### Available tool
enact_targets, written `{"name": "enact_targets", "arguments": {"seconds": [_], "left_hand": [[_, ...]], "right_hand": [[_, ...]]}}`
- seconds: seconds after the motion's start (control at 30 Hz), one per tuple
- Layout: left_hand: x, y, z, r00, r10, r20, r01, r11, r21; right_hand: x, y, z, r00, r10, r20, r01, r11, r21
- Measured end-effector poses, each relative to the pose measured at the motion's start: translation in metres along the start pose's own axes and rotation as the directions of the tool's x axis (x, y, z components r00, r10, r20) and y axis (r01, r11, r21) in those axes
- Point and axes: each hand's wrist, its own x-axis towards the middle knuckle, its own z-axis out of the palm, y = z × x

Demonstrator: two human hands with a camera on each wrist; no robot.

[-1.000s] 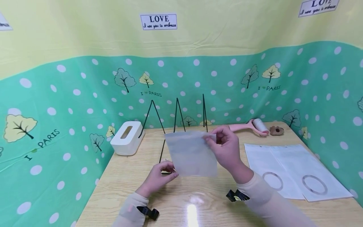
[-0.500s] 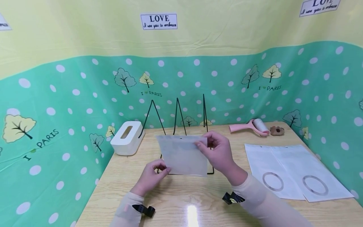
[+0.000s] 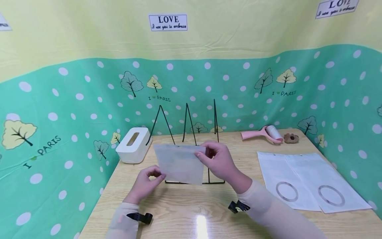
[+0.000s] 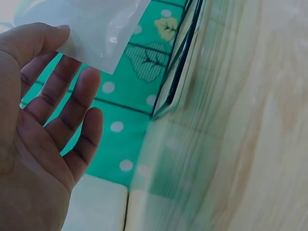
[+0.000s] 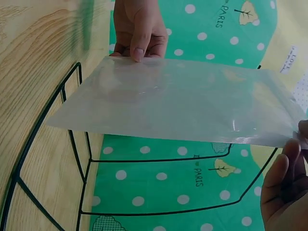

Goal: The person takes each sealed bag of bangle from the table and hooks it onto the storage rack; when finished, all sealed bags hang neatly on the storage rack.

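My left hand point(image 3: 146, 182) pinches the lower left corner of a translucent, frosted plastic bag point(image 3: 179, 164) between thumb and finger. At the bag's upper right corner, my right hand point(image 3: 219, 161) pinches it the same way. The bag hangs flat and slightly tilted in front of a black wire rack point(image 3: 215, 182) and hides part of it. In the left wrist view, glossy plastic point(image 4: 96, 33) shows under my thumb, with the other fingers spread below. The right wrist view shows the bag point(image 5: 183, 101) stretched between both hands.
A white tissue box point(image 3: 134, 146) stands at the back left. Towards the back right lie a pink lint roller point(image 3: 262, 133) and a brown flower-shaped item point(image 3: 290, 138). Two white sheet-like bags point(image 3: 304, 166), each with a ring mark, lie on the right of the wooden table point(image 3: 179, 212).
Both hands have moved left, carrying the frosted plastic bag across the front of the wire rack. More of the rack's right side now shows. The grips stay the same.
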Motion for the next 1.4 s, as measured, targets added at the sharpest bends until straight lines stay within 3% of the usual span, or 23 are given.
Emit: {"name": "enact_targets", "arguments": {"seconds": [0.2,0.4,0.93,1.2,1.4], "left_hand": [[-0.001,-0.004,-0.009,1.0,0.027,-0.004,-0.027,1.0,0.011],[-0.004,-0.006,-0.016,0.999,-0.028,-0.038,0.029,0.999,0.03],[-0.008,-0.012,-0.035,0.995,-0.027,-0.096,0.034,0.997,0.064],[-0.009,-0.015,-0.042,0.992,-0.029,-0.123,0.042,0.993,0.108],[-0.012,-0.017,-0.047,0.983,-0.03,-0.179,0.048,0.994,0.095]], "right_hand": [[0.006,-0.004,0.008,1.0,-0.018,0.02,0.018,0.999,-0.027],[0.013,0.0,0.018,0.999,-0.032,0.043,0.033,0.999,-0.036],[0.026,0.002,0.04,0.998,0.032,0.047,-0.035,0.998,0.051],[0.032,0.004,0.051,0.993,0.11,0.038,-0.112,0.992,0.056],[0.035,0.006,0.06,0.994,0.105,0.035,-0.108,0.99,0.089]]}}
